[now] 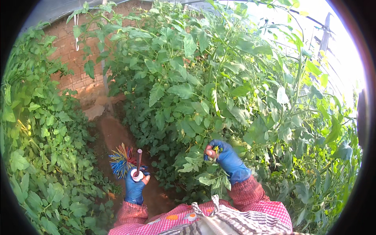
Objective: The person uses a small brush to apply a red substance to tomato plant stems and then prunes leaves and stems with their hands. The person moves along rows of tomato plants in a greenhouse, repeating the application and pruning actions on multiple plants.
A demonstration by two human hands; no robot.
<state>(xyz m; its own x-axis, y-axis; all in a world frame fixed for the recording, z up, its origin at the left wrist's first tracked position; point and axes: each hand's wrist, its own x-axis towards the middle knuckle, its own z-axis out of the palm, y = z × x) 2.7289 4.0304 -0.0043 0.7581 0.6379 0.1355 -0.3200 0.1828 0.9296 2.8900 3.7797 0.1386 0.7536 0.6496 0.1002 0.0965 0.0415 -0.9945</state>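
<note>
My left hand (pixel 134 188), in a worn blue glove with bare fingertips, is closed around a small white-necked bottle (pixel 137 175). A dark reddish-brown stick (pixel 139 158) stands upright out of its mouth. A bundle of red, yellow and blue strands (pixel 122 160), perhaps coated wires or ties, fans out beside that hand. My right hand (pixel 230 160), gloved the same way, pinches a small yellow tomato flower cluster (pixel 216 149) between thumb and fingers. Tomato leaves (pixel 213 179) hang just below it. Green tomatoes (pixel 237 144) show behind the right hand, partly covered by foliage.
A dense row of tomato plants (pixel 176 91) rises in front and to the right. Another leafy row (pixel 50 141) lines the left. Between them runs a bare soil path (pixel 113 132) towards a brick wall (pixel 75 61). A post (pixel 325 33) stands at upper right.
</note>
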